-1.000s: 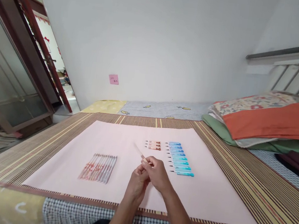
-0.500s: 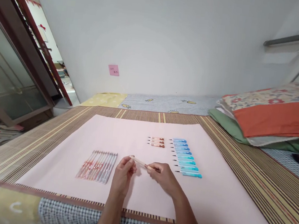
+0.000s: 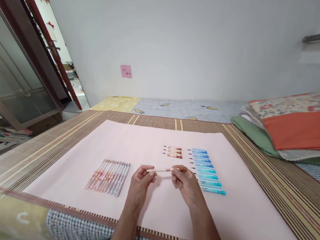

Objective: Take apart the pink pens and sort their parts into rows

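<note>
My left hand (image 3: 143,177) pinches the left end of a slim, pale pen (image 3: 160,170) between thumb and fingers. At its other end, the fingers of my right hand (image 3: 182,178) are closed on the pen, which is held nearly level above the pink sheet (image 3: 62,174). Just beyond my hands lie 3 brown-ended pens (image 3: 175,152) with dark pointed tips facing left. A column of several blue and turquoise pens (image 3: 207,172) lies beside my right hand, partly hidden by it. Left of my left hand is a row of several clear-and-pink pens (image 3: 108,176).
The sheet lies on a striped mat (image 3: 261,175) over a bed. Folded bedding (image 3: 307,128) is piled at the right. A white wall with a pink note (image 3: 126,71) stands behind, and a glass-panelled door (image 3: 16,75) is at the left.
The view has shifted slightly, so the scene sits further right. Both hands still hold the pen, which has turned from slanting down to the right to nearly level.
</note>
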### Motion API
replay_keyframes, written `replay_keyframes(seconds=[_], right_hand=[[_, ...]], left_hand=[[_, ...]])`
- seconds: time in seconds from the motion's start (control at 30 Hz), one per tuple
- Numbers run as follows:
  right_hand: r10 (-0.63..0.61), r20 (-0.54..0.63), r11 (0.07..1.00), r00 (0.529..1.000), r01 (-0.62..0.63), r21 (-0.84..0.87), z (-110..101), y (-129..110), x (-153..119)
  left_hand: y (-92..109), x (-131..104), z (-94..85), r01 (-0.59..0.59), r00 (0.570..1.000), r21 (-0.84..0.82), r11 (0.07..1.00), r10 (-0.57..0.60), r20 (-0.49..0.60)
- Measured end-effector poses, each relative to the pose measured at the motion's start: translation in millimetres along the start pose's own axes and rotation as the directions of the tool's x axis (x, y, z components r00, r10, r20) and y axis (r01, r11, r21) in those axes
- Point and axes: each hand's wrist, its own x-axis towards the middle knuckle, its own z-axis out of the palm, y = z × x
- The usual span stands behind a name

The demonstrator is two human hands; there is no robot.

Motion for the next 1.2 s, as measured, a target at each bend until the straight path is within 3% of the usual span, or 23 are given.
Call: replay_keyframes(seconds=[0.23,0.5,0.83,1.07,1.2], right_hand=[[0.112,0.076,0.989,0.991,-0.119,0.09,10.9,2.1,-5.0],[0.02,0.012,0.999,1.0,-0.02,-0.043,5.7,10.8,1.1],[0.0,-0.016,0.998,1.0,-0.001,-0.067,8.8,12.7,1.6],[-0.111,-0.03,0.985,0.993,0.106,-0.134,7.5,7.6,1.6],[-0.1,0.018,0.985,0.995,0.101,-0.141,7.5,5.3,-0.3]], left_hand=[[-5.2,-2.2,2.9,-0.009,0.999,0.043,0.999,0.007,0.039],[-10.7,-1.6,8.1,-0.063,0.996,0.316,0.947,0.081,-0.044],[-13.9,-7.4,14.8,-0.145,0.986,0.41,0.901,0.167,-0.017],[-8.8,-11.5,22.5,-0.109,0.993,0.409,0.906,0.121,-0.002],[-13.5,-8.8,17.2,0.0,1.0,0.44,0.898,0.012,-0.025]])
